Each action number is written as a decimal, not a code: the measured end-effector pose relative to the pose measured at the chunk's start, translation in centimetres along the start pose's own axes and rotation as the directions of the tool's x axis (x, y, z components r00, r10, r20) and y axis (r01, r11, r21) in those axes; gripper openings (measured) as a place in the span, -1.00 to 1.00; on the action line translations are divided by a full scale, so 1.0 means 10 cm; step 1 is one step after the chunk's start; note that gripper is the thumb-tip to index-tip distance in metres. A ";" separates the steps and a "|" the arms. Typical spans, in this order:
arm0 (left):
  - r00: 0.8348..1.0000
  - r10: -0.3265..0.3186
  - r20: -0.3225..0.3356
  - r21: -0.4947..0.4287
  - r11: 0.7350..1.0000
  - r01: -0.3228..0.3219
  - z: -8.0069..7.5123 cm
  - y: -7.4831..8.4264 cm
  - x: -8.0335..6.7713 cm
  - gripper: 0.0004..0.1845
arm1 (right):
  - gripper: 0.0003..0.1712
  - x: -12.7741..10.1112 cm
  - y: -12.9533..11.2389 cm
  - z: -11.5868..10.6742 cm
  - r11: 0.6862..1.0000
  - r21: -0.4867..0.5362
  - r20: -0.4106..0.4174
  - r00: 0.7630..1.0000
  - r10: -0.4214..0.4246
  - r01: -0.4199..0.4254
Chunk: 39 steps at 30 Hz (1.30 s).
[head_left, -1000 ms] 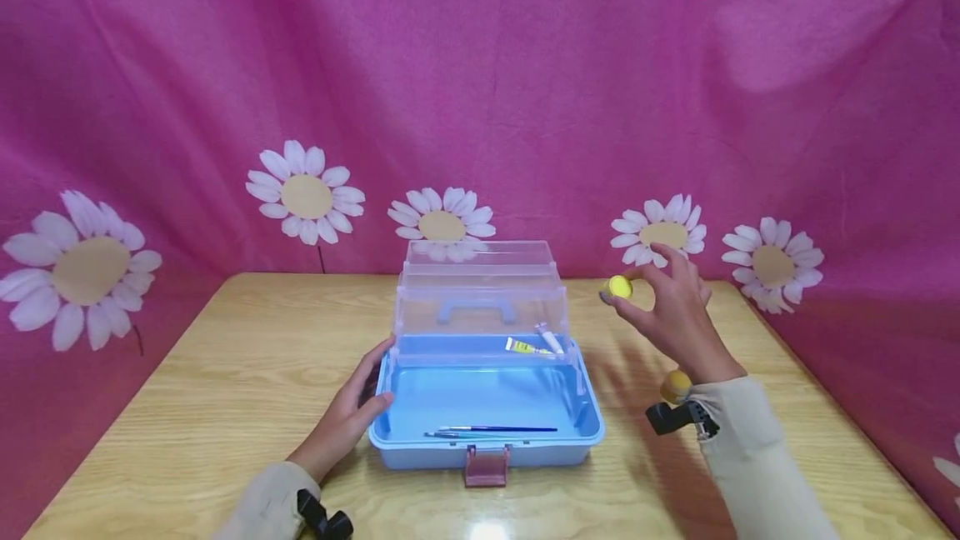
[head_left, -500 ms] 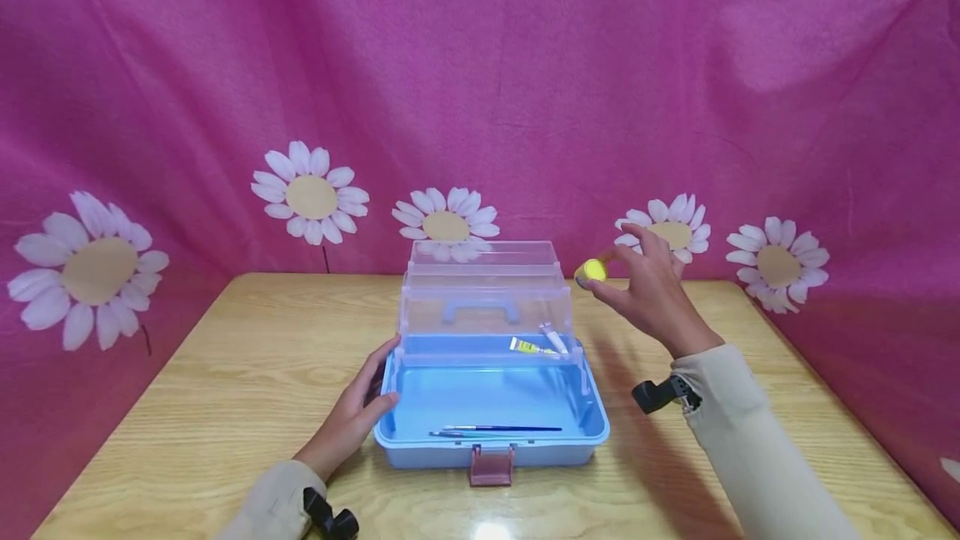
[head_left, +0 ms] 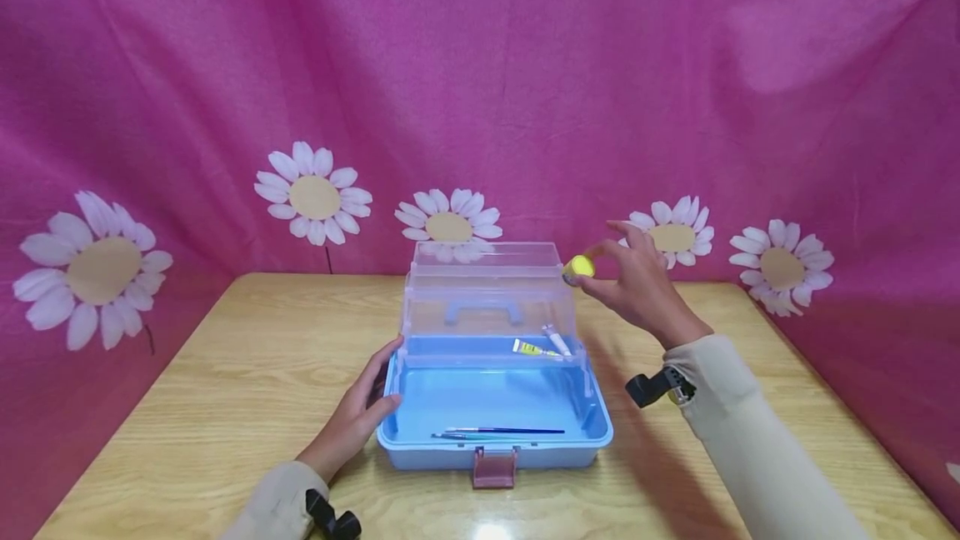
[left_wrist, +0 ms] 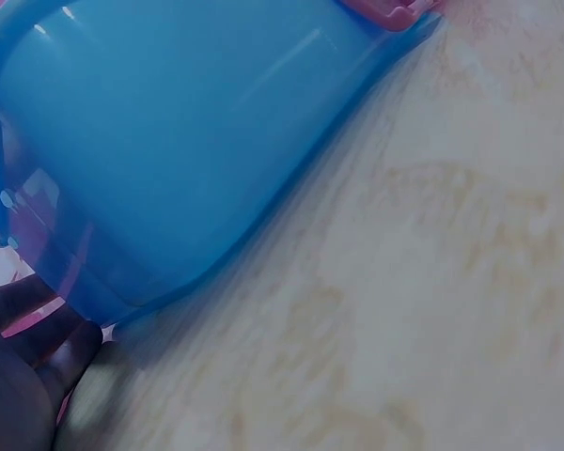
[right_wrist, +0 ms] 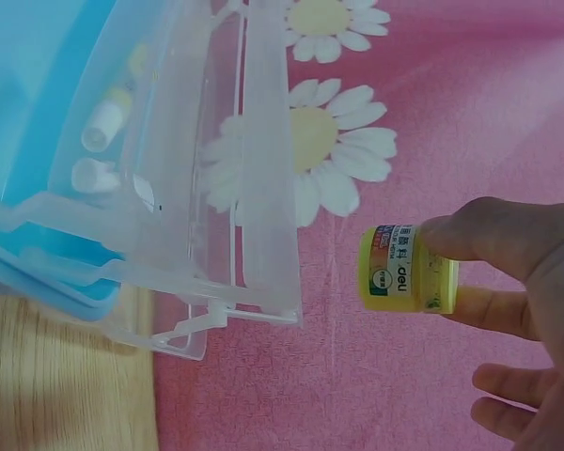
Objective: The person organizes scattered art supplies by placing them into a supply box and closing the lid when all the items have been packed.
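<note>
- Right hand is up in the air at the box's far right corner, thumb and forefinger pinching a small yellow paint pot, the other fingers loose and spread
- Wrist view gives the pot on its side, a label wrapped round it; the word "deli" reads clearly, the smaller print beside it is too fine to make out
- The pot hangs just beside the upper right edge of the clear lid, not touching it, above the table
- That lid stands raised behind the blue box, clear trays stepped up with it, a pale blue handle showing through the plastic
- In the clear tray lie a yellow tube and a white tube side by side; any print on them is too small to read
- Left hand rests against the box's left wall, fingers curved along the rim, thumb at the front corner, holding it steady; close up, its wrist view shows only blue plastic and a sliver of fingers
- Down in the blue base, two thin paintbrushes lie along the front wall
- A pink latch hangs at the middle of the front
- All of it sits on a pale wooden table, a pink cloth with white daisies hung behind
</note>
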<state>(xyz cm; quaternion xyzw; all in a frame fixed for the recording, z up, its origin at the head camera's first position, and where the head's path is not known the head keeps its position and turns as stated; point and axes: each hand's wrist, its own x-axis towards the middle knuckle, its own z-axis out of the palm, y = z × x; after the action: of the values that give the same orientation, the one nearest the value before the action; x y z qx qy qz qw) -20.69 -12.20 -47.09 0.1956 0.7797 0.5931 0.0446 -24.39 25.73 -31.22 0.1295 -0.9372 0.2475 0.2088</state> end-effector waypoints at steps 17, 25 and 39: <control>1.000 0.023 0.011 -0.014 1.000 -0.022 0.00 0.00 -0.02 -0.29 | -0.69 0.14 -0.02 0.09 1.000 -0.016 0.073 0.997 -0.006 0.007; 1.000 0.018 0.008 -0.014 1.000 -0.018 0.02 0.03 0.01 -0.28 | -0.68 0.17 -0.01 0.10 1.000 -0.020 0.107 0.994 0.021 -0.019; 1.000 0.005 -0.004 -0.029 1.000 -0.005 0.01 0.02 -0.01 -0.27 | -0.67 0.26 0.04 0.21 1.000 0.001 0.193 0.981 -0.025 0.025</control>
<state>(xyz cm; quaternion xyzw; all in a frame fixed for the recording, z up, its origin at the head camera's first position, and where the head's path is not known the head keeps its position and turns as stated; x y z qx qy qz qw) -20.57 -12.11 -46.97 0.1957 0.7706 0.6050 0.0442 -27.54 24.61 -31.84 0.1645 -0.9515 0.2306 0.1201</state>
